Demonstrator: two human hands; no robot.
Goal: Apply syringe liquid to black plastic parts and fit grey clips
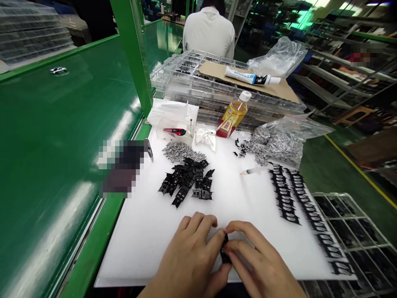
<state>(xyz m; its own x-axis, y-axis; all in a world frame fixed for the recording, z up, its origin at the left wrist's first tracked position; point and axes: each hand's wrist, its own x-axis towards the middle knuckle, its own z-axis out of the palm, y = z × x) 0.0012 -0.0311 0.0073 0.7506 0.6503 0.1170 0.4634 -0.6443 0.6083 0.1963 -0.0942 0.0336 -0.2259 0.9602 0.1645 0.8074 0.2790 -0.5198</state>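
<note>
The fingertips of my left hand [186, 260] and right hand [260, 260] pinch closed on a small black plastic piece [225, 250] over the white foam sheet [149, 256], with a heap of black plastic parts [186, 182] ahead and black rows [297, 198] to my right

Long green bench [62, 165] runs along the left, glossy top reflecting strip light, green steel upright [132, 49] rising from it. Stacked clear plastic trays [31, 33] sit far left. 1 co-worker [208, 33] in a pale shirt sits with back turned at the far end. Right side: metal shelving [338, 70] packed with stock, green floor [328, 178] with a yellow line [362, 174], wire rack [350, 219] low down. Bright ceiling light [310, 8] top right.
</note>
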